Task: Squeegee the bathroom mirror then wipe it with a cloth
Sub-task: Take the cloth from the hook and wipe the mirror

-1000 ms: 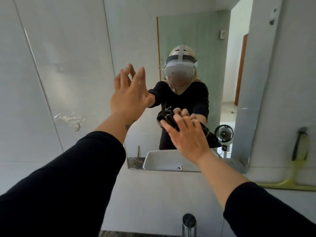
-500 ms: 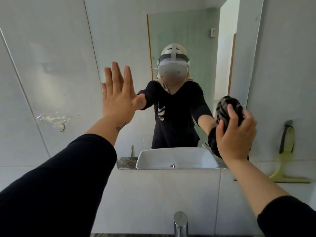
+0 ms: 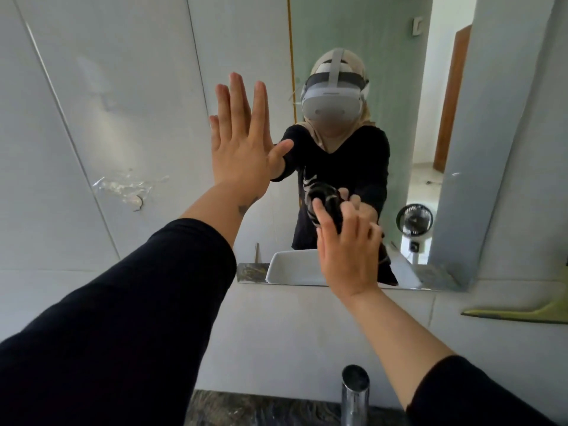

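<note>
The bathroom mirror point(image 3: 430, 87) hangs on the white wall ahead and reflects a person wearing a headset. My left hand point(image 3: 242, 142) lies flat with fingers spread against the mirror's left edge. My right hand point(image 3: 347, 250) presses a dark striped cloth point(image 3: 325, 201) against the lower middle of the glass; much of the cloth is hidden behind the hand. The yellow-green squeegee point(image 3: 522, 312) rests against the wall at the far right, below the mirror, cut off by the frame edge.
A chrome tap point(image 3: 355, 392) rises at the bottom over a dark stone counter point(image 3: 261, 410). Peeling tape residue point(image 3: 129, 189) marks the white wall panel on the left. A white basin and a small black fan show only as reflections.
My right hand with the cloth swept from the mirror's right edge back left to the lower middle. My left hand stays flat on the glass. The view shifted, cutting off the squeegee.
</note>
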{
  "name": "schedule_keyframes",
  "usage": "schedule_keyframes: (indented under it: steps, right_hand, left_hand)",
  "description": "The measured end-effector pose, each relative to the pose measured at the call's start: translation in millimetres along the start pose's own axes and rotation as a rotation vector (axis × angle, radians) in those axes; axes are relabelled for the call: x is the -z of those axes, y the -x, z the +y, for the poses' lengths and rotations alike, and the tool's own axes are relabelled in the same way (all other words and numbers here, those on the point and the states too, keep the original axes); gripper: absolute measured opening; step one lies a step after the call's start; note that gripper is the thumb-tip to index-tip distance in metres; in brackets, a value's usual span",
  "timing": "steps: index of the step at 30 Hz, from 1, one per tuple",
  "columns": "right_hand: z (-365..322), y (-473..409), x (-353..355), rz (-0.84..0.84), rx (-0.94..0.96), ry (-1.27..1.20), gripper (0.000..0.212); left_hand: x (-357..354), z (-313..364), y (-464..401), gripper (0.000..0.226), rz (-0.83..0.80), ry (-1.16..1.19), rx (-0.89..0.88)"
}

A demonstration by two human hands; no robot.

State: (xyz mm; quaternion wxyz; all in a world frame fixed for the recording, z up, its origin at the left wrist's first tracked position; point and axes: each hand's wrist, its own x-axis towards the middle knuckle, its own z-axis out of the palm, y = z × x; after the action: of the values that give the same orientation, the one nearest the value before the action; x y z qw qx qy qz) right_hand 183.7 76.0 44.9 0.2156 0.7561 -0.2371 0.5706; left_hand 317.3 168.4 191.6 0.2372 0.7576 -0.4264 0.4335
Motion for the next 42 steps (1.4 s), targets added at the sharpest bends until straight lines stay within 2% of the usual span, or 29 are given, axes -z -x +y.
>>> schedule_keyframes:
  steps: [2,6,9,14,17,24,32,35,39,42]
  right_hand:
    - [-25.2,-6.4,-3.0,-0.062,0.124,-0.011,0.059]
    - [-67.9,-11.6,-9.4,-0.185,0.249,-0.068,0.07]
    - [-84.4,-5.2,-16.8,-0.236,0.378,-0.148,0.07]
    - [-78.6,17.4,-24.8,-0.26,0.631,-0.09,0.056]
    - [-60.7,28.6,-21.8,-0.303,0.649,-0.017,0.064]
    - [15.2,46.2,-3.0,-0.284,0.456,0.051,0.081]
    - [109.1,73.4,19.5,-0.193,0.154,0.084,0.057]
    - [134.2,83.4,25.3,-0.162,-0.041,0.052,0.052]
    - [140.5,97.5,23.3,-0.015,-0.412,0.006,0.049]
    - [117.0,95.0,18.2,0.012,-0.507,0.004,0.05]
  left_hand:
    - [1.4,0.5,0.8,0.083,0.002,0.008,-0.003]
    - [0.4,0.7,-0.6,0.085,0.011,-0.009,-0.003]
    - [-1.1,0.6,-0.5,0.086,0.034,-0.024,-0.008]
    - [-4.6,-0.7,-2.2,0.086,0.034,-0.022,-0.015]
    - [-8.8,1.3,0.7,0.081,0.087,0.013,-0.008]
    - [-15.7,25.0,74.6,0.064,-0.021,0.113,0.049]
    - [-51.4,27.7,132.0,0.071,-0.167,0.13,0.097]
    - [-54.5,25.7,133.5,0.073,-0.152,0.127,0.069]
    - [-55.9,26.8,134.0,0.071,-0.143,0.117,0.065]
    - [-55.1,26.8,133.9,0.071,-0.156,0.092,0.066]
